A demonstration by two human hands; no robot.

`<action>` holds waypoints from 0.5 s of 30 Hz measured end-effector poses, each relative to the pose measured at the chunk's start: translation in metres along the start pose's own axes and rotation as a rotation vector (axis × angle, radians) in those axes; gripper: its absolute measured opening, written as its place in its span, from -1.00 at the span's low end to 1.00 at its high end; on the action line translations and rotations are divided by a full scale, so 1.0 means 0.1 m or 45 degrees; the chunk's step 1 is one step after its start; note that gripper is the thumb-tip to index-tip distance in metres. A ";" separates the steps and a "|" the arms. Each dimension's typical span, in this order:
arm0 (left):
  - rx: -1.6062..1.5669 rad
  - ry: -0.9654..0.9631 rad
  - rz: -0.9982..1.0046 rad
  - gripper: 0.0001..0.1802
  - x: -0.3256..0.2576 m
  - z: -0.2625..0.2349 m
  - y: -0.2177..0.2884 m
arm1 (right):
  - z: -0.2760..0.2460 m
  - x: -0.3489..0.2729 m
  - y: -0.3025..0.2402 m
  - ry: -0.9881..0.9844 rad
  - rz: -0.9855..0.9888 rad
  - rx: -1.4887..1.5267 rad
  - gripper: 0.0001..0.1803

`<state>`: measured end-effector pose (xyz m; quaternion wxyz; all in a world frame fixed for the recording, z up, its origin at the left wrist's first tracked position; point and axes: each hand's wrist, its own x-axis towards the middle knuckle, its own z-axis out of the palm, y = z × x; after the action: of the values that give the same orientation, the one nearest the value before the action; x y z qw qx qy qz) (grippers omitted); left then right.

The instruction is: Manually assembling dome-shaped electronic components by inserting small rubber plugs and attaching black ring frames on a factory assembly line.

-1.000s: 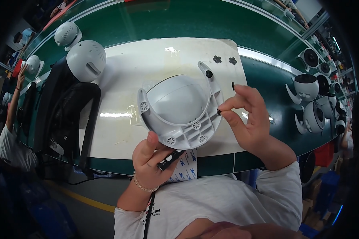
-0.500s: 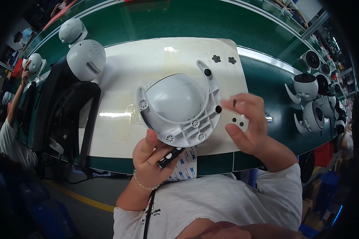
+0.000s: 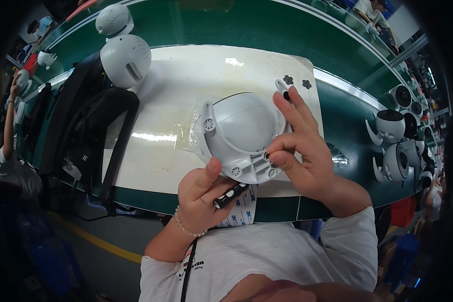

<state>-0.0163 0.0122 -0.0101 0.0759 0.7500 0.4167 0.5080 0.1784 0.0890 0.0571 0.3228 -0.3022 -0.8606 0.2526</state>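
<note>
A white rounded housing (image 3: 244, 123) sits on the mat, its curved base (image 3: 251, 173) turned up to show ribs and spoked round recesses. One black round pad (image 3: 286, 94) covers the tip of the base's far right arm. My right hand (image 3: 307, 158) pinches a small black pad (image 3: 267, 155) between thumb and forefinger at a recess on the base's right side; its other fingers are stretched out. My left hand (image 3: 201, 194) is at the near left edge of the base, thumb up, gripping a curled black pad sheet (image 3: 231, 195) with white gaps and printed backing paper.
Two flower-shaped black pieces (image 3: 288, 80) lie at the mat's far right corner. A black bag-like item (image 3: 85, 126) and white round housings (image 3: 126, 60) stand at left. More white housings (image 3: 393, 161) line the right side. Other people sit at neighbouring benches.
My right hand has come in from the right, bringing the small black pad to the base. The housing and my left hand appear slightly farther right in view.
</note>
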 end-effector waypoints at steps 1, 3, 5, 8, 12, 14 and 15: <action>0.001 0.004 -0.007 -0.74 0.00 -0.01 0.00 | 0.00 -0.01 0.01 -0.005 -0.001 -0.023 -0.78; 0.019 0.006 -0.003 -0.75 0.00 -0.01 0.01 | 0.07 -0.02 0.12 0.060 -0.086 0.005 -0.80; 0.006 0.022 -0.013 -0.75 -0.01 0.00 0.00 | 0.09 -0.05 0.20 0.131 -0.170 0.031 -0.81; 0.002 0.026 -0.022 -0.76 -0.01 0.00 0.00 | 0.10 -0.08 0.25 0.137 -0.257 -0.030 -0.72; -0.018 0.005 -0.047 -0.76 -0.02 0.01 0.00 | 0.12 -0.10 0.27 0.212 -0.399 -0.210 -0.56; -0.017 0.010 -0.042 -0.76 -0.01 0.01 0.00 | 0.12 -0.13 0.26 0.249 -0.463 -0.339 -0.52; -0.014 0.017 -0.039 -0.75 0.00 0.02 0.00 | 0.13 -0.16 0.24 0.264 -0.496 -0.538 -0.49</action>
<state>-0.0148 0.0125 -0.0106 0.0851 0.7398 0.4256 0.5141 0.1877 0.0920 0.0270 0.3814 -0.2161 -0.8982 -0.0308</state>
